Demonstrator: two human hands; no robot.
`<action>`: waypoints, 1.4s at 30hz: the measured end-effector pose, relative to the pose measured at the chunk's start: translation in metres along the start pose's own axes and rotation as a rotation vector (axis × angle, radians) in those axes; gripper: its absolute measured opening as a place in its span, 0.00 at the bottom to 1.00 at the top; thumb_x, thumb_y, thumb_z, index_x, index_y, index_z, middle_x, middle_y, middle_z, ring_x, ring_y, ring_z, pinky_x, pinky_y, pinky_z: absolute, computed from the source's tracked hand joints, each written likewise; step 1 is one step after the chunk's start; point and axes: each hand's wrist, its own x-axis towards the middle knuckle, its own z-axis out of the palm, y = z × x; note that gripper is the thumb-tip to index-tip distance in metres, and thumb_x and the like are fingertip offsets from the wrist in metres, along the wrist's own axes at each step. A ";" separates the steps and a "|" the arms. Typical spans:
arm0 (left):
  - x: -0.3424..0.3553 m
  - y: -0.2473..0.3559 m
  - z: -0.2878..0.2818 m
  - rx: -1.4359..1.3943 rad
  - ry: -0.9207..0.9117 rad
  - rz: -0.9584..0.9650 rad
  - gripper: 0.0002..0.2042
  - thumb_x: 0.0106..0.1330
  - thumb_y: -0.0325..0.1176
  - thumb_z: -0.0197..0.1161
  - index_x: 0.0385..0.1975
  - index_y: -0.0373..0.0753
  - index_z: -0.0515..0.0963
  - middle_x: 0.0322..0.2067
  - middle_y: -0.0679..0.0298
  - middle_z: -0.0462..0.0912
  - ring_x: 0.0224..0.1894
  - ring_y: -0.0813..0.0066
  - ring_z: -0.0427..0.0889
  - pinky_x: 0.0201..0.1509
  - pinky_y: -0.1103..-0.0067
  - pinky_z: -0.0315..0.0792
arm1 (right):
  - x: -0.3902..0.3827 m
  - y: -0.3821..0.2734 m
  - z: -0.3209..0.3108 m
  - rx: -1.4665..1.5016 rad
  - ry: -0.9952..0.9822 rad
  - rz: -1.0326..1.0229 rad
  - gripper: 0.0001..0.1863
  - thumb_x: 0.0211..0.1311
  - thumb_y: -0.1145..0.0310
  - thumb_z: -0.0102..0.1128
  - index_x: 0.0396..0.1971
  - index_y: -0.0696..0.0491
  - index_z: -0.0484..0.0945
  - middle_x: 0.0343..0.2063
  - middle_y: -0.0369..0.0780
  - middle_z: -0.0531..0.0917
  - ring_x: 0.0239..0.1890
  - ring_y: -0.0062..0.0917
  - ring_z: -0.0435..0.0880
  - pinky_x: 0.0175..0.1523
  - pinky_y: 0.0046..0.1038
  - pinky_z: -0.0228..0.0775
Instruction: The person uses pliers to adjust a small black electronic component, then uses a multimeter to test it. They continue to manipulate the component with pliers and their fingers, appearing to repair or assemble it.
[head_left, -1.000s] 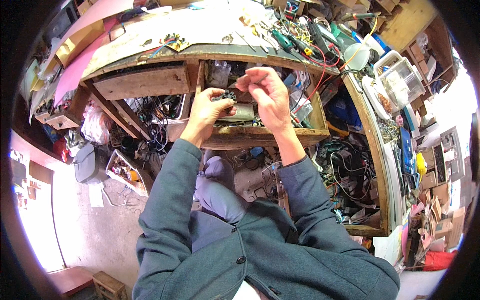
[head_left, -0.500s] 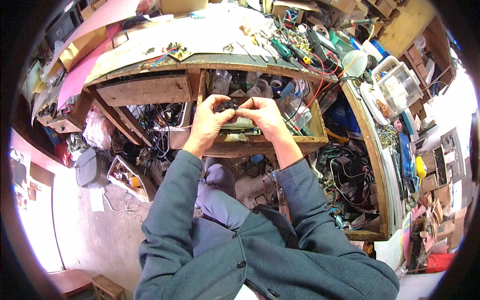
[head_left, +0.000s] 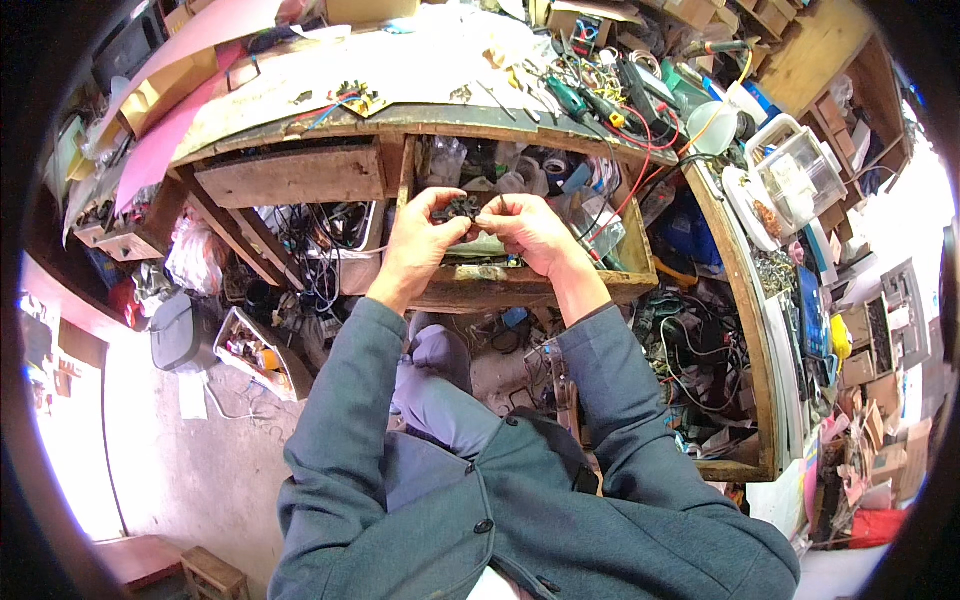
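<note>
A small, dark, irregular part (head_left: 457, 209) is held above the front of an open wooden drawer (head_left: 490, 291). My left hand (head_left: 412, 245) pinches it between thumb and fingers. My right hand (head_left: 538, 240) meets it from the other side, its thumb and forefinger pressed together at the part's right edge. Whether a second tiny piece sits in the right fingertips is too small to tell. Clear plastic bags and assorted parts lie in the drawer behind my hands.
The worktop (head_left: 250, 110) carries a small cluster of coloured wires (head_left: 350, 101), a green-handled tool (head_left: 567, 98) and red and black leads. To the right, a deep open drawer (head_left: 766, 400) holds tangled cables. A grey bin (head_left: 180, 335) and a box of odds and ends (head_left: 290, 380) stand at left.
My right hand has shifted slightly to the right and its fingers have moved a little on the dark part. The left hand keeps nearly the same place.
</note>
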 end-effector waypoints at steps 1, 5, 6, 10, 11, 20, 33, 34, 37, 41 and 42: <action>0.001 -0.001 0.001 -0.026 0.012 -0.006 0.19 0.63 0.22 0.65 0.55 0.30 0.74 0.42 0.60 0.83 0.38 0.76 0.85 0.44 0.81 0.79 | 0.002 0.004 0.001 -0.053 0.067 -0.111 0.07 0.57 0.68 0.73 0.29 0.52 0.82 0.23 0.30 0.81 0.23 0.13 0.73 0.28 0.20 0.63; 0.002 -0.002 0.002 -0.067 0.037 -0.037 0.21 0.61 0.24 0.66 0.55 0.30 0.75 0.42 0.61 0.84 0.39 0.77 0.84 0.45 0.81 0.78 | 0.007 0.016 0.008 -0.350 0.284 -0.370 0.07 0.54 0.70 0.73 0.27 0.57 0.84 0.24 0.36 0.85 0.26 0.17 0.80 0.34 0.23 0.73; 0.002 -0.002 0.001 -0.031 0.040 -0.026 0.21 0.61 0.24 0.67 0.55 0.30 0.75 0.42 0.61 0.84 0.40 0.77 0.84 0.46 0.81 0.78 | 0.005 0.014 0.013 -0.445 0.327 -0.388 0.08 0.53 0.70 0.72 0.27 0.58 0.84 0.24 0.37 0.86 0.27 0.18 0.82 0.35 0.24 0.75; 0.001 -0.001 0.001 0.106 0.039 0.022 0.23 0.60 0.23 0.69 0.57 0.32 0.75 0.44 0.63 0.83 0.42 0.80 0.82 0.49 0.82 0.77 | -0.015 -0.002 0.035 -0.646 0.467 -0.477 0.08 0.54 0.70 0.69 0.31 0.59 0.86 0.25 0.44 0.88 0.27 0.24 0.87 0.36 0.26 0.77; 0.000 0.000 0.001 0.139 0.036 0.034 0.24 0.61 0.23 0.69 0.58 0.32 0.74 0.44 0.64 0.83 0.43 0.81 0.82 0.50 0.83 0.77 | -0.013 0.003 0.036 -0.692 0.495 -0.577 0.09 0.55 0.69 0.67 0.31 0.59 0.86 0.25 0.47 0.87 0.27 0.29 0.88 0.36 0.29 0.78; 0.000 -0.004 0.000 0.242 0.017 0.060 0.25 0.61 0.23 0.70 0.60 0.33 0.74 0.43 0.70 0.82 0.38 0.88 0.75 0.43 0.87 0.73 | -0.008 0.008 0.040 -0.742 0.571 -0.540 0.10 0.54 0.65 0.67 0.27 0.58 0.85 0.24 0.48 0.86 0.26 0.35 0.88 0.35 0.33 0.78; 0.001 -0.001 0.001 0.020 0.024 0.035 0.25 0.63 0.23 0.68 0.61 0.31 0.72 0.46 0.65 0.83 0.43 0.82 0.80 0.49 0.83 0.75 | -0.009 0.004 0.038 -0.566 0.480 -0.536 0.07 0.54 0.72 0.66 0.29 0.60 0.83 0.23 0.42 0.86 0.25 0.20 0.84 0.34 0.24 0.76; 0.000 0.000 0.001 -0.014 0.017 0.025 0.25 0.62 0.23 0.68 0.61 0.30 0.72 0.46 0.64 0.83 0.43 0.81 0.80 0.49 0.83 0.75 | -0.006 0.006 0.034 -0.528 0.459 -0.490 0.06 0.55 0.72 0.66 0.30 0.59 0.83 0.23 0.40 0.86 0.26 0.17 0.83 0.35 0.24 0.75; 0.001 -0.001 -0.001 -0.090 0.002 -0.001 0.24 0.62 0.23 0.67 0.59 0.29 0.73 0.45 0.63 0.83 0.44 0.80 0.81 0.49 0.82 0.76 | -0.001 0.013 0.028 -0.443 0.436 -0.488 0.06 0.56 0.71 0.67 0.29 0.59 0.83 0.23 0.38 0.86 0.26 0.15 0.82 0.35 0.23 0.75; 0.001 0.000 -0.003 -0.123 0.007 -0.022 0.24 0.62 0.23 0.67 0.59 0.29 0.73 0.43 0.63 0.84 0.42 0.80 0.81 0.48 0.83 0.76 | -0.003 0.011 0.031 -0.398 0.449 -0.480 0.06 0.55 0.71 0.67 0.28 0.58 0.83 0.23 0.37 0.86 0.26 0.14 0.81 0.34 0.21 0.74; 0.001 -0.001 -0.002 -0.129 0.007 -0.022 0.24 0.62 0.23 0.67 0.59 0.29 0.73 0.43 0.63 0.84 0.42 0.80 0.81 0.48 0.83 0.76 | -0.005 0.011 0.032 -0.385 0.453 -0.480 0.06 0.55 0.71 0.67 0.27 0.58 0.83 0.23 0.36 0.86 0.26 0.14 0.81 0.33 0.21 0.73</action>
